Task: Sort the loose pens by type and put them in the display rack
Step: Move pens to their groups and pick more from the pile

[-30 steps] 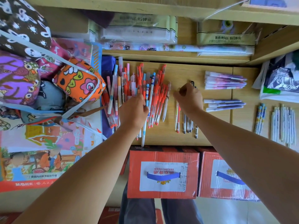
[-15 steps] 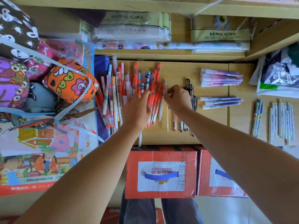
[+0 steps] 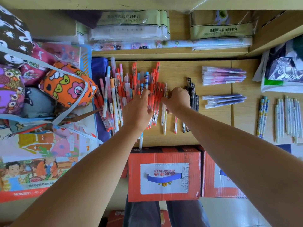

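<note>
Pens point(image 3: 134, 82): light, stiff, roll easily; pinch mid-barrel | left hand point(image 3: 139, 107) flat on them | right hand point(image 3: 177, 99) curled, grip unclear

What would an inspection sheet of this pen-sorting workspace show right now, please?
Surface: wooden shelf board, with pens laid across most of it.
Job's things: mixed pen pile, mostly red, at left; black pens beside the right hand; two purple pen groups; blue-patterned pens and white pens far right, each grouped apart.
Clutter: patterned fabric bags and picture books at left.
Hands: left hand rests on the pile; right hand has curled fingers at the pile's right edge, grasp unclear.
Cables: nothing seen.
Surroundings: red beer cartons below the shelf; packaged goods on the shelf behind.
</note>
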A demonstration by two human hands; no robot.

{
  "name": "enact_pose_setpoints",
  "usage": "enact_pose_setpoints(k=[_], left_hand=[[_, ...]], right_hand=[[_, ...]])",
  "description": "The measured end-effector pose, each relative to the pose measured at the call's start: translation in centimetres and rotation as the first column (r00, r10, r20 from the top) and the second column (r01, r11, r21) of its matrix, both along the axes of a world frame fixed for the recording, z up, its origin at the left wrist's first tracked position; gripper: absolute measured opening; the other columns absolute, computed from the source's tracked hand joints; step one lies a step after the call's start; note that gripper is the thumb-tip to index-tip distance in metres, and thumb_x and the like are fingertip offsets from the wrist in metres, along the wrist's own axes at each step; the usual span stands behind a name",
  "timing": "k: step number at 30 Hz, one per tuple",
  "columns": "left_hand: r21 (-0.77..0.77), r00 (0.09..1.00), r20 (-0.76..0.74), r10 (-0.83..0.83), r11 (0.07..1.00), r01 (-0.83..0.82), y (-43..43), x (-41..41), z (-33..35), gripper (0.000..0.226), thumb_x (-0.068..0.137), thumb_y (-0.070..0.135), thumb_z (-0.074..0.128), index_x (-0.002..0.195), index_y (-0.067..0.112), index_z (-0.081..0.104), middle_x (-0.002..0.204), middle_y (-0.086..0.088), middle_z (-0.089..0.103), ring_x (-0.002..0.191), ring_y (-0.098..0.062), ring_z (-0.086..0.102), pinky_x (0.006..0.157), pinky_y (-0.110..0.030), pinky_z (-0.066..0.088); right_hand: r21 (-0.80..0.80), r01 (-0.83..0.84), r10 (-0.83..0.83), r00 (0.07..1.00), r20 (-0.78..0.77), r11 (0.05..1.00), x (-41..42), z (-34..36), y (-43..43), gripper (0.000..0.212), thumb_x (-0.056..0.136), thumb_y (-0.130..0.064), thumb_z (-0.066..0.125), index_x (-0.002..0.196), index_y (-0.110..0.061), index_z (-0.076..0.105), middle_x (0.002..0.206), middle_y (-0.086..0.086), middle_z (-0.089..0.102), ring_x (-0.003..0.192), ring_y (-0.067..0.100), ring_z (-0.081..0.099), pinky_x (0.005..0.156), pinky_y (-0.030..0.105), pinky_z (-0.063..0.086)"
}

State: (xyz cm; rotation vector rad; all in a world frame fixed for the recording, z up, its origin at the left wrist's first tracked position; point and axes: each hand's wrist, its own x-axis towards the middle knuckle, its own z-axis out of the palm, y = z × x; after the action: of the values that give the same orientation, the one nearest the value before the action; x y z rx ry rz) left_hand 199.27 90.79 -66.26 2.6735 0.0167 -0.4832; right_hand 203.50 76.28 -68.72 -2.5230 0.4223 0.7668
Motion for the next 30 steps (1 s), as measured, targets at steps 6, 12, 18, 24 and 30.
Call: enact_pose_setpoints(k=[6,12,18,24,30], left_hand=[[-0.081,0.998,0.058,-0.032,0.996,0.037,-0.2,0.5,0.3,0.032,0.093,0.024,0.058,0.123,0.016,0.051,0.111,0.000,0.063,0.078,-0.016,0.061,0.075,-0.031,0.051],[-0.319,0.986,-0.066,-0.152,0.940,0.123,-3.7,0.8,0.8,0.027,0.095,0.024,0.055,0.118,0.012,0.062,0.105,-0.003,0.062,0.082,-0.013,0.060,0.077,-0.034,0.053],[-0.514,0.958,-0.247,-0.147,0.858,-0.001,-7.6,0.4,1.9,0.020,0.093,0.027,0.061,0.103,0.011,0.066,0.091,0.001,0.067,0.081,-0.013,0.060,0.064,-0.016,0.040],[-0.416,0.949,-0.300,-0.101,0.909,-0.035,-11.2,-0.9,2.8,0.016,0.095,0.029,0.054,0.091,0.014,0.057,0.073,-0.002,0.063,0.066,-0.026,0.060,0.063,-0.037,0.048],[-0.417,0.928,-0.315,-0.200,0.907,0.054,-15.5,-2.8,3.7,0.008,0.094,0.025,0.057,0.091,0.018,0.054,0.077,0.003,0.062,0.063,-0.021,0.062,0.058,-0.033,0.047]], right_hand=[[0.286,0.092,-0.081,0.996,-0.049,0.954,-0.2,1.2,-1.1,0.024,0.090,-0.027,0.062,0.073,-0.014,0.050,0.068,0.007,0.065,0.052,0.011,0.065,0.049,0.023,0.055],[0.499,0.210,-0.168,0.977,-0.128,0.841,-0.5,3.9,-5.0,0.009,0.090,-0.016,0.062,0.090,-0.008,0.058,0.063,0.004,0.060,0.044,0.006,0.054,0.041,0.017,0.040],[0.571,0.309,-0.278,0.950,-0.144,0.761,-2.4,5.3,-9.5,0.016,0.090,-0.018,0.065,0.090,-0.002,0.062,0.062,0.007,0.059,0.052,0.016,0.055,0.052,0.026,0.046],[0.557,0.410,-0.441,0.893,-0.086,0.722,-6.3,6.1,-13.6,0.020,0.097,-0.014,0.052,0.081,-0.004,0.058,0.063,0.004,0.053,0.048,0.010,0.048,0.045,0.022,0.039],[0.523,0.586,-0.659,0.750,-0.060,0.619,-9.6,6.9,-18.6,0.022,0.102,-0.027,0.038,0.086,-0.013,0.044,0.066,0.010,0.063,0.038,0.012,0.047,0.040,0.023,0.035]])
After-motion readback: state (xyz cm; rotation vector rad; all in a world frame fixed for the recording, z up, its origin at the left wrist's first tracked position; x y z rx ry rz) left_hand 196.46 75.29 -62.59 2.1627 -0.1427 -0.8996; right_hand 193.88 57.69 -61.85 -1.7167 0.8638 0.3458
